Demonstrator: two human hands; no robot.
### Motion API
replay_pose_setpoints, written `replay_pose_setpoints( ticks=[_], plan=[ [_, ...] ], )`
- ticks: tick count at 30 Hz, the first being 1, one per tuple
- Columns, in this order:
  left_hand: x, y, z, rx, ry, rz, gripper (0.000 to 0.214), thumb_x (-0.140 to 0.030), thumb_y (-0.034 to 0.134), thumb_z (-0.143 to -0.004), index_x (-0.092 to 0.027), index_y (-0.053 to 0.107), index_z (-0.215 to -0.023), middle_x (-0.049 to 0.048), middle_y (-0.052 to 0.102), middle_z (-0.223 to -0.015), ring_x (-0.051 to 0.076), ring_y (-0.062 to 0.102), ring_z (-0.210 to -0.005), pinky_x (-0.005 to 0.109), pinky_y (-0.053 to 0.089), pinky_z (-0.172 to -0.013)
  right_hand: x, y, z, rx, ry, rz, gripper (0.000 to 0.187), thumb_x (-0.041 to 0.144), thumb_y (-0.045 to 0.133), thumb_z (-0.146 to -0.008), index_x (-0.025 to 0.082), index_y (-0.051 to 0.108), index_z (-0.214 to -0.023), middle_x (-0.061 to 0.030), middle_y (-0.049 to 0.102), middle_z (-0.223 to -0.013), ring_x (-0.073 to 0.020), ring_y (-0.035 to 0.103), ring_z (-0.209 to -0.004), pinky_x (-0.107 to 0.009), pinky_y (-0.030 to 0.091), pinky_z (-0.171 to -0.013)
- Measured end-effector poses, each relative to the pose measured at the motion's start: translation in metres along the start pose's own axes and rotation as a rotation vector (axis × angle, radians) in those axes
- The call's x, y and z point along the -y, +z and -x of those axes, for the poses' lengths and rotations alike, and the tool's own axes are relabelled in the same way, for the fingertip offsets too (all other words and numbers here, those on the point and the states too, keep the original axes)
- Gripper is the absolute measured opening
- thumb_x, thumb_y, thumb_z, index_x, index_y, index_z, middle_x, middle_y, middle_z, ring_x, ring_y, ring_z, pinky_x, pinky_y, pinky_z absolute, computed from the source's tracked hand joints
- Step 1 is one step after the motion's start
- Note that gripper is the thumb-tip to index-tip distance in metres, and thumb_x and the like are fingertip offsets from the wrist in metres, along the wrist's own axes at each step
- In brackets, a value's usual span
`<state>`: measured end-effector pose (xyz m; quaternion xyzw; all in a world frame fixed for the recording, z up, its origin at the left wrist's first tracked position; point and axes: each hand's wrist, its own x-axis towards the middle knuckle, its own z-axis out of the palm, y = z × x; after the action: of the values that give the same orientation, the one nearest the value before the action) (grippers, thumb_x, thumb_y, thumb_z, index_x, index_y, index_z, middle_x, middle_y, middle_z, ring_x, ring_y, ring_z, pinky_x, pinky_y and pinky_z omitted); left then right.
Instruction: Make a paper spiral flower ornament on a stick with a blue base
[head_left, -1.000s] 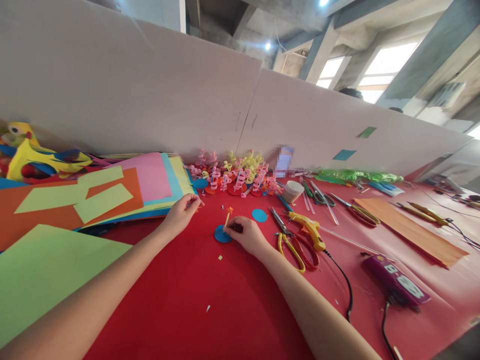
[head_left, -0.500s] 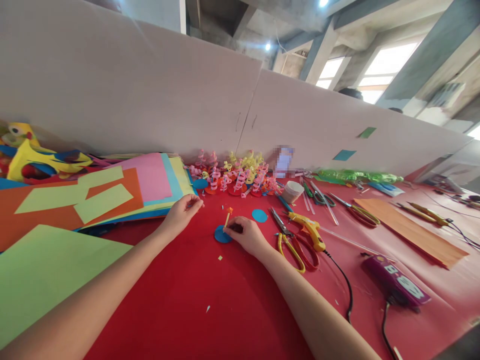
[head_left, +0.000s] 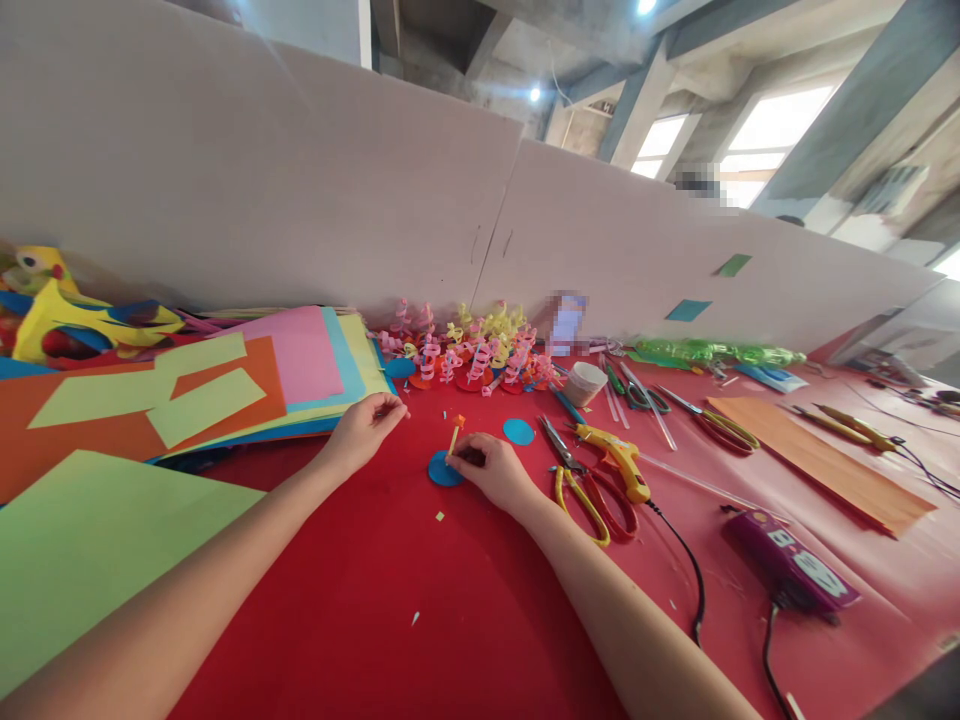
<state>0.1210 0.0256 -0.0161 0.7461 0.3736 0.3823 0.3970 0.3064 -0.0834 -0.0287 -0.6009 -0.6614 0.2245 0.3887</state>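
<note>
Here, right grip [head_left: 495, 470] pinches yellow stick [head_left: 454, 439], left grip [head_left: 366, 428] unclear; red tabletop [head_left: 360, 610] spreads wide before blue disc [head_left: 441, 473].

Left grip [head_left: 367, 424] curled, right grip [head_left: 496, 470] pinching

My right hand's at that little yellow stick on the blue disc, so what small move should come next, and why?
I'd probably loosen the right hand slightly to test whether the stick stands alone: it rises from the disc with fingertips at its lower part, and I can't tell whether it's fixed there.
</note>
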Motion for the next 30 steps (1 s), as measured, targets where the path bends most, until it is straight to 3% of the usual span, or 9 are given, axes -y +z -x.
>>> replay_pose_setpoints(
  ticks=[23, 30],
  plan=[
    [-0.0055, 0.0009, 0.0024, 0.026, 0.018, 0.016, 0.021, -0.04, 0.05, -0.074, -0.02, 0.058, -0.074, 0.0045, 0.067, -0.079, 0.021, 0.063, -0.081, 0.034, 0.048, -0.079, 0.0009, -0.0006, -0.0003, 0.002, 0.008, 0.0, 0.003, 0.017, 0.063, -0.076, 0.018, 0.065, -0.074, -0.0011, 0.064, -0.072, -0.0132, 0.056, -0.065, -0.022, 0.041, -0.059],
    [-0.0111, 0.0009, 0.0041, 0.083, 0.032, -0.061, 0.027, -0.039, 0.045, -0.077, -0.021, 0.062, -0.07, 0.0047, 0.068, -0.079, 0.022, 0.062, -0.08, 0.033, 0.047, -0.077, 0.0018, -0.0008, -0.0002, 0.002, 0.007, -0.003, 0.003, 0.017, 0.063, -0.076, 0.018, 0.065, -0.074, -0.0013, 0.065, -0.073, -0.0133, 0.056, -0.065, -0.022, 0.041, -0.06]
  ],
)
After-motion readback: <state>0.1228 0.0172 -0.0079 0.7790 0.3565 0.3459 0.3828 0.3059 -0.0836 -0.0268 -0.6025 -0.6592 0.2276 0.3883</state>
